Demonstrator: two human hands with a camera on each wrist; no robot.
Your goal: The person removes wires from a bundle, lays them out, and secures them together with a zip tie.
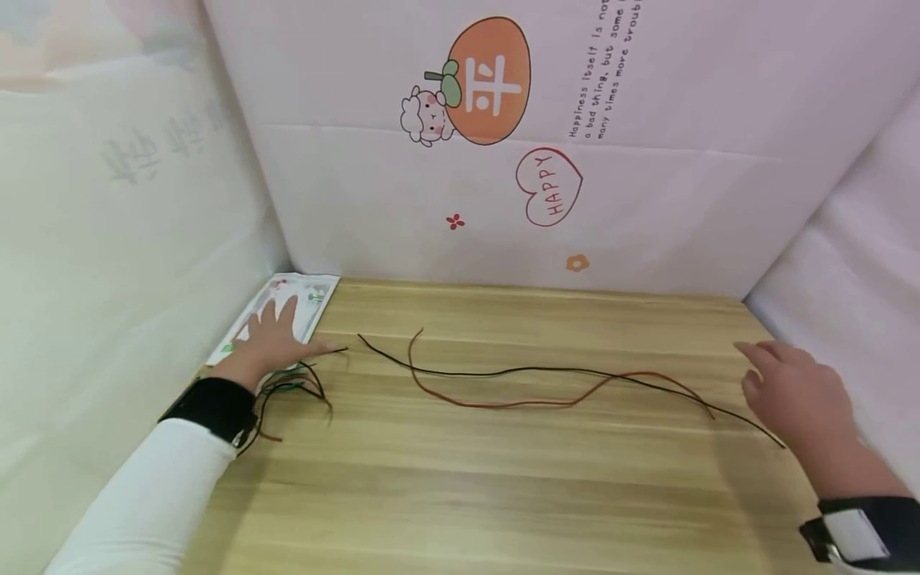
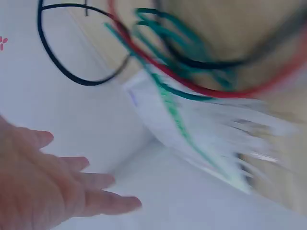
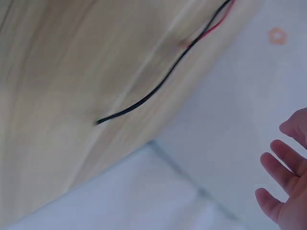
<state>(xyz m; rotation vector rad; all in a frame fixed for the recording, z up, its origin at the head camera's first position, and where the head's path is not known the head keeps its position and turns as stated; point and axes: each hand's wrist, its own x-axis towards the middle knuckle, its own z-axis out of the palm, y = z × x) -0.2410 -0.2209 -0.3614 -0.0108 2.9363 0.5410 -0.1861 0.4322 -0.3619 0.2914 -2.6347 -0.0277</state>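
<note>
My left hand [image 1: 271,339] is spread above a loose bundle of black, red and green wires [image 1: 289,386] at the table's left side. Its fingers look straight in the left wrist view, where a red wire [image 2: 216,92] and a green wire [image 2: 189,36] loop past the hand. Across the middle of the table lie a long black wire [image 1: 532,368] and a red wire [image 1: 496,406], crossing each other. Near the black wire's right end hovers my right hand [image 1: 805,399], with loosely bent fingers and nothing held in them. Motion blurs part of the bundle.
A white printed packet [image 1: 314,310] lies in the back left corner, partly behind the left hand. White printed sheeting [image 1: 402,208] rises behind the wooden table [image 1: 489,495] and along both sides.
</note>
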